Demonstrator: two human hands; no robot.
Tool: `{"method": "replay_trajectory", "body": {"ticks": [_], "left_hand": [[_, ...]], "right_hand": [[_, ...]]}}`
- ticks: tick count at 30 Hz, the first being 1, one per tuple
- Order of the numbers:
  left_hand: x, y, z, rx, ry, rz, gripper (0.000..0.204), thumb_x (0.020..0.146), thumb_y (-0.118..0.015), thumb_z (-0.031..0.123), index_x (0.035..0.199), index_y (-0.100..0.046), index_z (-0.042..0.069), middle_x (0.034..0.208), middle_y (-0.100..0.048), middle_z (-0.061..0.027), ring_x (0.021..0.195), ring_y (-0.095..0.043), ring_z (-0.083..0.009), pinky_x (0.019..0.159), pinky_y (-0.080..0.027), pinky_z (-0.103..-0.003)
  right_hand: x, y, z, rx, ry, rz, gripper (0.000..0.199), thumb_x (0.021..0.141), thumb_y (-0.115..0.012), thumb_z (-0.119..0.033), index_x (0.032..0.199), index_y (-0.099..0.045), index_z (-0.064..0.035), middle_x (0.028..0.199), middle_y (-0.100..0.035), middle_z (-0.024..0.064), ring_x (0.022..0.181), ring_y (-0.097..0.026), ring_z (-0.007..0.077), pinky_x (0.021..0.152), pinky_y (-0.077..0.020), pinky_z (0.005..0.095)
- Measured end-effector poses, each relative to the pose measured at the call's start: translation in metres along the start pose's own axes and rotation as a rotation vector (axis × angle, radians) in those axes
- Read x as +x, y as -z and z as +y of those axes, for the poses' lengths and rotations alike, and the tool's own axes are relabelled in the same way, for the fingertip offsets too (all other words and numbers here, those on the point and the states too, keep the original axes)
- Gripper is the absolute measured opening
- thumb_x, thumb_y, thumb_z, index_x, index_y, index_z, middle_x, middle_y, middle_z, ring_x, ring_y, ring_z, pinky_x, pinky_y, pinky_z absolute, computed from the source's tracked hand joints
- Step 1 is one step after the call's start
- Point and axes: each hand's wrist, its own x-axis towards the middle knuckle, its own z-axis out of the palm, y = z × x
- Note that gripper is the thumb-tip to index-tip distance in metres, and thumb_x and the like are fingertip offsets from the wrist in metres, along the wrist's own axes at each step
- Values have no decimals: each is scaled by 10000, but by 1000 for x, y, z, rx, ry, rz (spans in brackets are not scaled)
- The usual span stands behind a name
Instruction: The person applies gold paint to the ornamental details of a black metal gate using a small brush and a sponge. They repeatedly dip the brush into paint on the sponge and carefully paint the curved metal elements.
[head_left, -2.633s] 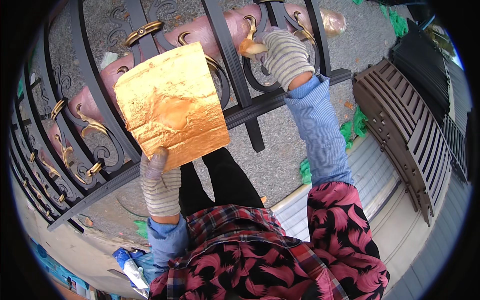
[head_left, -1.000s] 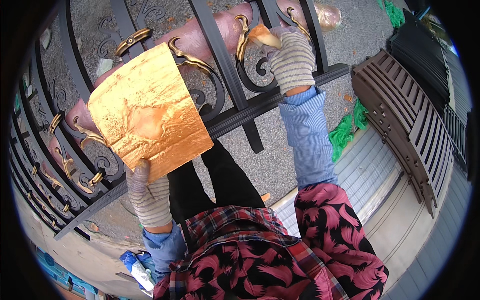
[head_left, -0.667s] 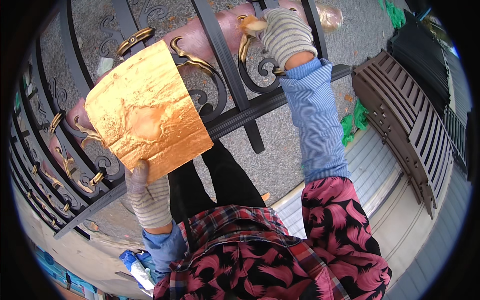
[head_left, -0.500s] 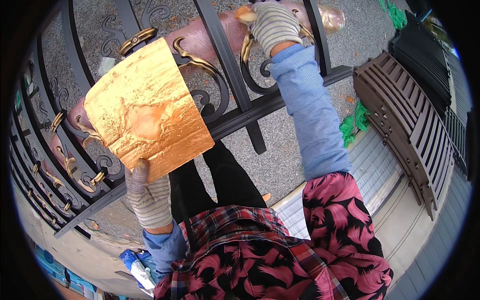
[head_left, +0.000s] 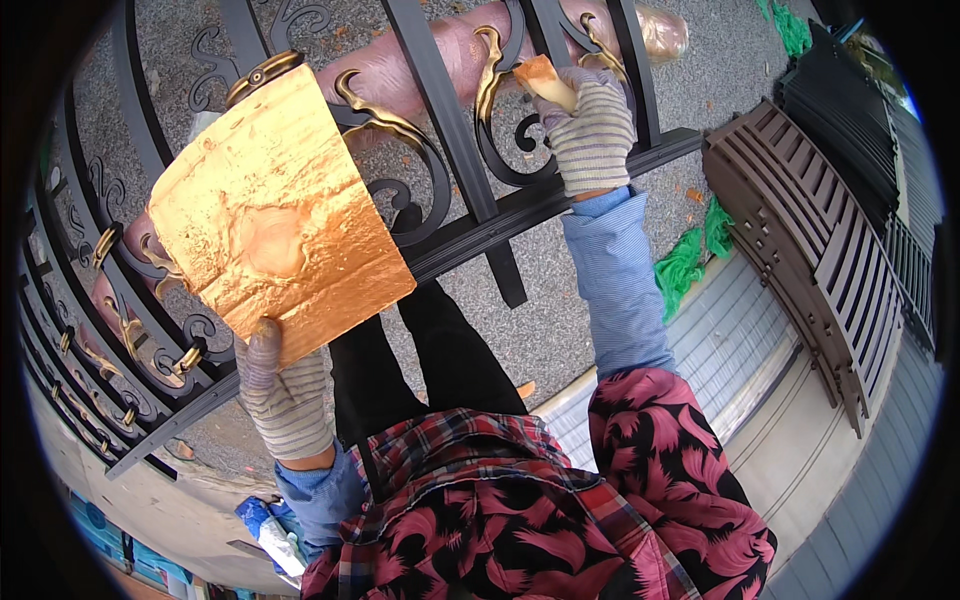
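Note:
My left hand, in a striped knit glove, grips the lower edge of a flat board with its thumb on top. Gold paint covers the board, with a wet-looking puddle at its middle. My right hand, gloved alike, is closed around a small pale sponge whose tip is stained orange-gold. The sponge is close to a gold-tipped scroll on a black metal railing panel; I cannot tell whether they touch. Another scroll with gold on its leaf curves beside the board.
A pink plastic-wrapped roll lies beneath the railing on grey speckled ground. Brown slatted panels and black ones are stacked at right. Green netting lies near them. A blue-and-white bag is at lower left.
My right hand has drawn back toward me and turned, bringing the sponge down beside the scroll. The board in my left hand has shifted slightly left.

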Motion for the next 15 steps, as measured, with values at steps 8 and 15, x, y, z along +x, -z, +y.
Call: {"method": "replay_trajectory", "body": {"ticks": [8, 15], "left_hand": [[-6, 3, 4, 18, -37, -7, 585, 740, -641, 167, 1242, -374, 32, 1204, -451, -100, 1118, -429, -237, 982, -312, -386], [-11, 19, 18, -104, -133, 13, 580, 750, -640, 149, 1253, -370, 47, 1230, -438, -100, 1137, -409, -237, 1004, -282, -397]], "right_hand": [[10, -4, -2, -39, -9, -135, 306, 636, -693, -173, 896, -614, -33, 827, -597, 146, 788, -570, 296, 721, -460, 366], [10, 8, -19, -6, -18, -307, 309, 669, -674, -233, 922, -614, -66, 856, -598, 134, 809, -580, 284, 718, -472, 371]]}}
